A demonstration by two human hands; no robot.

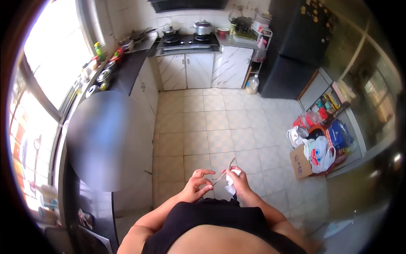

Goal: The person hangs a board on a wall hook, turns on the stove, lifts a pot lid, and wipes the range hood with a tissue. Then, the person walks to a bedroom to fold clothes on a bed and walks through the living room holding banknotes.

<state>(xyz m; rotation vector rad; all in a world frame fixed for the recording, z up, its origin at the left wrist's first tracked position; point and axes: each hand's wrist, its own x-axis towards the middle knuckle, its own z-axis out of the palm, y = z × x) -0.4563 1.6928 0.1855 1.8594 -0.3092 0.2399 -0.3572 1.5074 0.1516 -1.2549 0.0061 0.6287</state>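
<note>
Low in the middle of the head view, in front of my body, my left hand (196,186) curls its thumb and fingers together at the lower end of a thin pale cord-like strip (223,175). My right hand (240,181) pinches the same strip higher up, and its free end sticks out above the fingers. A crumpled white piece (230,186), like tissue or cloth, is also in my right hand and hangs below the fingers. What exactly the strip is, I cannot make out.
A dark counter (122,74) runs along the left under windows, partly covered by a blurred patch. Ahead stands a gas stove (186,44) with a silver pot (203,28). A black fridge (292,51), bags (322,154) and a cardboard box (301,163) are right. Tiled floor (203,122) lies between.
</note>
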